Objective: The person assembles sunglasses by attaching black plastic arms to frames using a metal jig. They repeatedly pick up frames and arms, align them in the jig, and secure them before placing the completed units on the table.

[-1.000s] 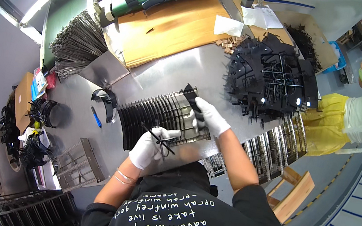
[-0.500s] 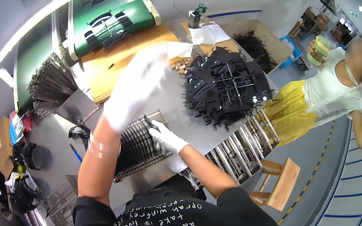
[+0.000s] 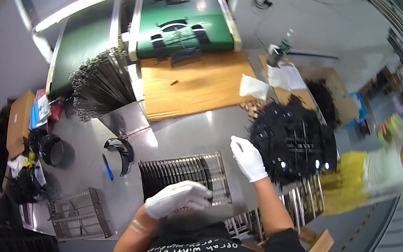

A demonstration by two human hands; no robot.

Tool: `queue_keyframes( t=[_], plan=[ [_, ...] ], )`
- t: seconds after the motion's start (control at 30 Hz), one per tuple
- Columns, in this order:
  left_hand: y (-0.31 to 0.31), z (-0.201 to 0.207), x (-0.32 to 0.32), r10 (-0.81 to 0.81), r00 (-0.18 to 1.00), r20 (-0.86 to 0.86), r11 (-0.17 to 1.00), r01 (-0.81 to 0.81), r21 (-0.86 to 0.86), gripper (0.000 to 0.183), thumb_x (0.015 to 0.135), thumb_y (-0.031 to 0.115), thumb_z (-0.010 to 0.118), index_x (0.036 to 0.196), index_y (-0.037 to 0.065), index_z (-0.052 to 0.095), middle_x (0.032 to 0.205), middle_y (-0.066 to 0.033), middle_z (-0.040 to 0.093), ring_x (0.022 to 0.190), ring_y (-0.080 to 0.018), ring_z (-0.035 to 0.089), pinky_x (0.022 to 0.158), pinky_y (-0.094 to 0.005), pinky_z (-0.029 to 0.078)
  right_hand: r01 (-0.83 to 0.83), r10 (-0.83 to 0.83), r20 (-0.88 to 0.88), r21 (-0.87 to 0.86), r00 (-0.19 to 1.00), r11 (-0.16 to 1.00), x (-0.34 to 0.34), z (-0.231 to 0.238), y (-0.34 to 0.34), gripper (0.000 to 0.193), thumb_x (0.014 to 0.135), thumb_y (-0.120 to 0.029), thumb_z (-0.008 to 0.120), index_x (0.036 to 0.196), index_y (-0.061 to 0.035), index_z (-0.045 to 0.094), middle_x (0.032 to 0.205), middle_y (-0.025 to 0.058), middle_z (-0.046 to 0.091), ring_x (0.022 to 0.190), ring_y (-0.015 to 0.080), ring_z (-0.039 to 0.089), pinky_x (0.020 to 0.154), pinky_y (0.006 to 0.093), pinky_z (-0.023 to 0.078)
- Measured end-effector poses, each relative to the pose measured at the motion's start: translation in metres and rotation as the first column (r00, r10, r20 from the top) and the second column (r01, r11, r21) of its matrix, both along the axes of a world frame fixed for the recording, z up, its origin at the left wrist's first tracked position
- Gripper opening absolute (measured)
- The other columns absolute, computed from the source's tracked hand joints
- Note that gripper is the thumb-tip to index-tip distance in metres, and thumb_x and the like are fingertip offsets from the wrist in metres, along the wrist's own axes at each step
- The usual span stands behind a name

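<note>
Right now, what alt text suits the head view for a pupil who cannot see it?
A white-gloved left hand is over the near side of a rack of curved black parts, and the right hand is left of a black heap on a metal bench. Beyond the rack are rods and a green conveyor.

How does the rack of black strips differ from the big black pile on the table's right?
The rack holds curved strips side by side in a row, while the pile is a jumble of parts pointing many ways. The rack looks low and flat; the pile is heaped up. The left hand partly hides the rack, whereas the right hand is by the pile. Both sit on the metal table.
</note>
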State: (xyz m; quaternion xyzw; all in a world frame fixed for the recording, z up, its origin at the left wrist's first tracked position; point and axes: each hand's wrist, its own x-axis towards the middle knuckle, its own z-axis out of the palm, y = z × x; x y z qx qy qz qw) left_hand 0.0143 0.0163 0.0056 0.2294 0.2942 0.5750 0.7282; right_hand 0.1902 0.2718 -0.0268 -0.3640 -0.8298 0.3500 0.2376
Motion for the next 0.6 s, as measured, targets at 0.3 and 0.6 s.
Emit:
queue_keyframes(
  t=[0.3, 0.6],
  plan=[
    [-0.093, -0.010, -0.048, 0.752, 0.503, -0.426, 0.536, -0.843, -0.050, 0.045, 0.110, 0.031, 0.050, 0.134, -0.006, 0.055, 0.124, -0.0232, 0.067, 0.110, -0.0328, 0.070, 0.099, -0.0454, 0.056, -0.219, -0.068, -0.365, -0.686, 0.929, 0.694, -0.338, -0.087, 0.160, 0.052, 0.101, -0.050, 0.065, 0.129, -0.0069, 0.064, 0.108, 0.0061, 0.067, 0.074, 0.0157, 0.063, 0.058, 0.0311, 0.053],
    [-0.103, 0.005, -0.058, 0.758, 0.228, -0.611, 0.401, -0.901, 0.162, 0.050, 0.108, 0.039, 0.053, 0.133, -0.004, 0.055, 0.113, -0.0188, 0.068, 0.099, -0.0278, 0.069, 0.091, -0.0405, 0.057, -0.348, -0.560, -0.646, -0.758, 0.519, 0.552, -0.370, -0.039, 0.170, 0.019, 0.104, -0.022, 0.064, 0.117, -0.0073, 0.061, 0.111, 0.0099, 0.070, 0.094, 0.0240, 0.070, 0.080, 0.0392, 0.060]
  ],
)
